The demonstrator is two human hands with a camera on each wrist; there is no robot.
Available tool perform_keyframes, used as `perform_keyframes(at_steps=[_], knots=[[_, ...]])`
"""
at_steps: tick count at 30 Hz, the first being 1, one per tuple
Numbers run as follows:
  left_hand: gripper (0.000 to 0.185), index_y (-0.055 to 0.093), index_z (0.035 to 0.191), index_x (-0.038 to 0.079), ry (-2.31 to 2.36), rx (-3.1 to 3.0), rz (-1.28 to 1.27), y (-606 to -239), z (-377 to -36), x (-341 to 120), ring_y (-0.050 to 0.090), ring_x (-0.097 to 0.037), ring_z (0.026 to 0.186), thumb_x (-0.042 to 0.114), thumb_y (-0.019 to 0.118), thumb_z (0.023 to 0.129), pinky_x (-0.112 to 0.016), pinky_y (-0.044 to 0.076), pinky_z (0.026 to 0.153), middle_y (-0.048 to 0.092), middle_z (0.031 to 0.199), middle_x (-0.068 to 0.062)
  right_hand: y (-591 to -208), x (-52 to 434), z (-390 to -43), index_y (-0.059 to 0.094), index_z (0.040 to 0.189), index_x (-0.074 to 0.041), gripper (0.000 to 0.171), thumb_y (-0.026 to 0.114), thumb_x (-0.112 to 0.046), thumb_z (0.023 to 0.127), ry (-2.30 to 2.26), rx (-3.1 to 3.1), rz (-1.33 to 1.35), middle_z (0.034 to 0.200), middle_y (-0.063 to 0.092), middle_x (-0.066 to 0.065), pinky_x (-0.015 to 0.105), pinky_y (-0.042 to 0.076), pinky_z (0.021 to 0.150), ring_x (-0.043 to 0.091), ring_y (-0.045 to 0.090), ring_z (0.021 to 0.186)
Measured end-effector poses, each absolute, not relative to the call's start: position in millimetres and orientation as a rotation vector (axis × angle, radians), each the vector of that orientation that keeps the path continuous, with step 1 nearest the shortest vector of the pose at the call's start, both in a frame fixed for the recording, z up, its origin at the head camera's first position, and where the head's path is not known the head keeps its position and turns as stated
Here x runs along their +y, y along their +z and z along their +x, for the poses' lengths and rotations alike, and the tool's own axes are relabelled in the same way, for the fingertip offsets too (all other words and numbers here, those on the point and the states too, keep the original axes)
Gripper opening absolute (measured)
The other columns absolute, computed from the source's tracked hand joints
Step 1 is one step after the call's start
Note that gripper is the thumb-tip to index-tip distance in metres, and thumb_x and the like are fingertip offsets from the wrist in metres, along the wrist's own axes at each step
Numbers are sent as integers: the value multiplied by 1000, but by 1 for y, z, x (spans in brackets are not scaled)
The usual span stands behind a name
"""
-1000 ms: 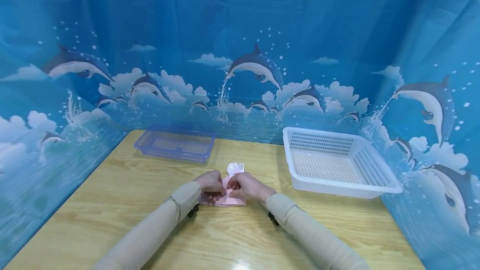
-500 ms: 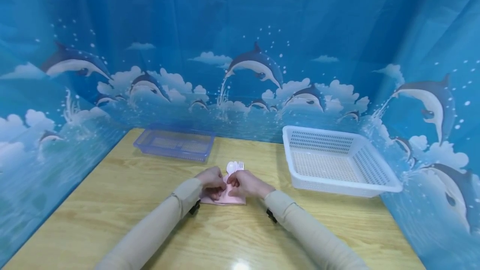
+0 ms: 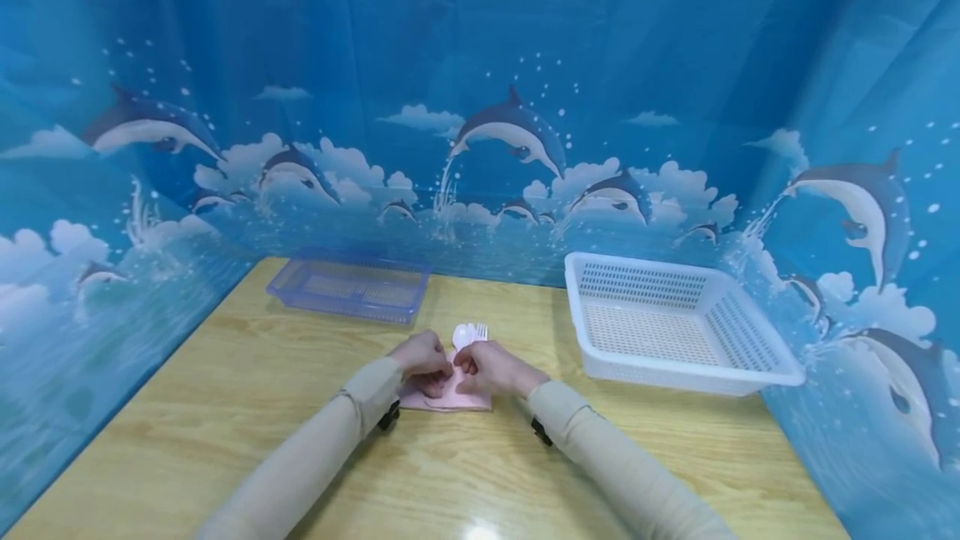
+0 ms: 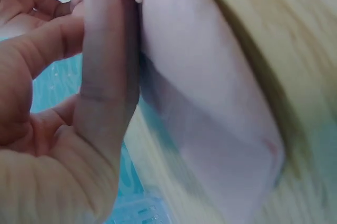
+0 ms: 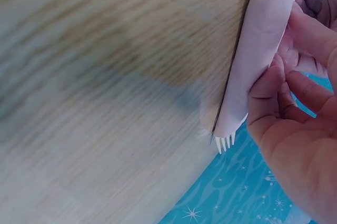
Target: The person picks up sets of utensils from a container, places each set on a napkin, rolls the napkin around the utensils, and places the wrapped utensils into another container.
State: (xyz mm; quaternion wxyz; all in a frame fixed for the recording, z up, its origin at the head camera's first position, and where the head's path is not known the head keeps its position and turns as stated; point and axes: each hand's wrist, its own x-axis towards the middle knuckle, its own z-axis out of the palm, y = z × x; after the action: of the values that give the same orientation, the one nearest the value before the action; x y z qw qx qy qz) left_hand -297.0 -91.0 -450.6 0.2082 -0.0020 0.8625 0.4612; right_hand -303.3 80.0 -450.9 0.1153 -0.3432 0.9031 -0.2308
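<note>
A pink napkin (image 3: 450,397) lies folded on the table, with a white spoon (image 3: 462,335) and a white fork (image 3: 482,332) sticking out of its far end. In the right wrist view the napkin (image 5: 253,61) is a narrow folded bundle, and the fork's tines (image 5: 225,142) show past its end. My left hand (image 3: 424,363) bends over the napkin's left side, fingertips pinching at its middle. From the right, my right hand (image 3: 495,369) pinches the napkin with thumb and curled fingers. In the left wrist view a loose corner of the napkin (image 4: 221,145) spreads below my left hand (image 4: 100,71).
A purple see-through basket (image 3: 348,315) stands at the table's back left. At the back right is a larger white perforated basket (image 3: 682,377). A blue curtain (image 3: 480,40) with dolphins hangs round the table (image 3: 225,407).
Both hands stay at the napkin's middle. The left hand has shifted very slightly; the napkin and cutlery look the same.
</note>
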Motion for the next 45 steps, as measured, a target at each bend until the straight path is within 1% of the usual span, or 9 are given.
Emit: perform_keyframes(at_steps=[5,9,15,23,25,30,35,40,45], knots=[[15,59,65,2,1274,2371,40,-450,-293,-93,57,-11,43,-6,61,78,-20,50,42,59,55,-6,-451,80,-303,69,111,-2,33,78,-11,80,-703,2636,-999,86,68,-1,17,49,71,3,56,77],[14,59,67,3,1272,2352,69,-448,-292,-94,56,-11,46,-5,58,78,-20,50,43,59,57,-6,-450,80,-302,69,110,-1,32,78,-11,80,-721,2630,-1003,86,68,0,17,49,71,4,56,77],[16,57,68,5,1204,2395,128,-447,-289,-92,54,-11,46,-7,60,77,-19,49,43,57,57,-5,-450,80,-303,69,108,0,30,78,-8,81,-741,2622,-1022,85,69,3,19,50,70,7,58,76],[25,51,61,12,1059,2524,195,-446,-288,-94,44,-8,47,-2,69,72,-16,33,40,51,56,1,-449,80,-303,68,110,2,32,77,-6,80,-733,2623,-1009,88,69,4,20,50,71,10,59,79],[26,52,60,11,1074,2466,192,-445,-286,-96,44,-7,43,-3,69,73,-15,31,38,52,52,1,-449,80,-303,68,110,2,33,77,-7,80,-717,2634,-1003,88,69,4,19,50,72,9,59,79],[23,53,65,9,1100,2363,179,-444,-281,-97,49,-6,40,-4,66,79,-13,33,37,57,52,-1,-448,80,-302,68,110,2,33,77,-6,80,-722,2631,-1004,89,69,5,19,50,72,10,59,80],[17,56,69,5,1104,2337,196,-444,-278,-95,53,-8,40,-6,63,79,-13,33,36,59,53,-4,-450,79,-301,68,110,1,32,77,-6,80,-730,2616,-1015,90,69,5,19,51,72,9,59,80],[14,58,71,4,1088,2307,181,-442,-276,-96,51,-7,39,-7,63,79,-13,33,36,59,52,-3,-450,79,-302,69,111,0,31,76,-6,81,-716,2608,-1036,92,71,5,19,52,75,9,61,81],[9,60,75,2,1147,2233,123,-441,-274,-98,48,-5,38,-5,63,80,-13,34,35,57,51,-2,-449,80,-302,73,107,-6,23,73,-5,84,-703,2582,-1078,97,74,3,19,52,80,11,66,87]])
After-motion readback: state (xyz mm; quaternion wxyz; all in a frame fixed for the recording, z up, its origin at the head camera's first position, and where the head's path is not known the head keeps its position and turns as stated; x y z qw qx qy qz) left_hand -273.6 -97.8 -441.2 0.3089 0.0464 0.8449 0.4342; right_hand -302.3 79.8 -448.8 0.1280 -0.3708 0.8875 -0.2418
